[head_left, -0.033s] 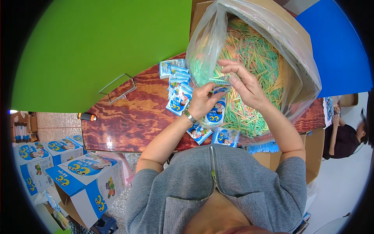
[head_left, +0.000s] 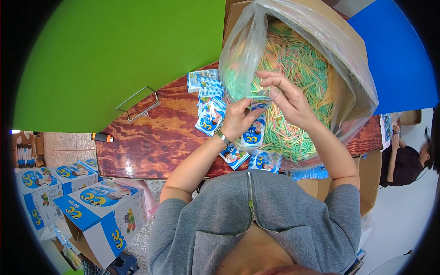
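Two bare hands work at a large brown cardboard box (head_left: 355, 57) lined with clear plastic film (head_left: 243, 57), and we see it filled with thin pastel green, yellow and pink sticks (head_left: 298, 87). At the box's left side, our left hand (head_left: 239, 119), a metal-banded watch (head_left: 223, 137) on its wrist, pinches a small blue-and-white plastic packet (head_left: 261, 104) between thumb and fingers. Over the box's sticks, our right hand (head_left: 293, 101) has loosely curved fingers, thumb and forefinger parted; we cannot tell whether it touches the packet. Left of the box, we have overlapping blue-and-white printed pouches (head_left: 211, 115) on the glossy red-brown table (head_left: 137, 153). Well left of the box stand white-and-blue printed cartons (head_left: 98, 199).
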Available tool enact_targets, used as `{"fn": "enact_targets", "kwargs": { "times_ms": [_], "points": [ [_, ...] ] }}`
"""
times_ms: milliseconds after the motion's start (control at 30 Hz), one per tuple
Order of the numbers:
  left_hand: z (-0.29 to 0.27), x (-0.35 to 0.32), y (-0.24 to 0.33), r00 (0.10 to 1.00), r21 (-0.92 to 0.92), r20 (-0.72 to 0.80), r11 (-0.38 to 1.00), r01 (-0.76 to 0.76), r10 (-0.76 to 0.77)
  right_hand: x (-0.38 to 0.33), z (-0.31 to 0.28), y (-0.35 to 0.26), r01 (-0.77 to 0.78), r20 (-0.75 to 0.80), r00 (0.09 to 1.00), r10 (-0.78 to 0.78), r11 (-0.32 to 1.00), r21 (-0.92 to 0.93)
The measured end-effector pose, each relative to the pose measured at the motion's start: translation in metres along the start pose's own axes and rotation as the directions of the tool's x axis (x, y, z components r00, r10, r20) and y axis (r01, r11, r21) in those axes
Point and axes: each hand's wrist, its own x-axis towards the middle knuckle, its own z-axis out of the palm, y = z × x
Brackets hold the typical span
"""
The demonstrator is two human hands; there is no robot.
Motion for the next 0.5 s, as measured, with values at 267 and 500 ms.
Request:
{"fn": "enact_targets", "kwargs": {
  "times_ms": [267,500],
  "points": [
    [-0.007,-0.001,0.003,0.992,0.19,0.042,0.973,-0.128,0.122,0.011,-0.013,-0.032,0.263,0.065,0.963,-0.261,0.859,-0.439],
    [-0.007,-0.006,0.002,0.984,0.188,0.01,0.966,-0.175,0.177,0.008,-0.008,-0.032,0.297,0.054,0.953,-0.298,0.884,-0.362]
  ]
}}
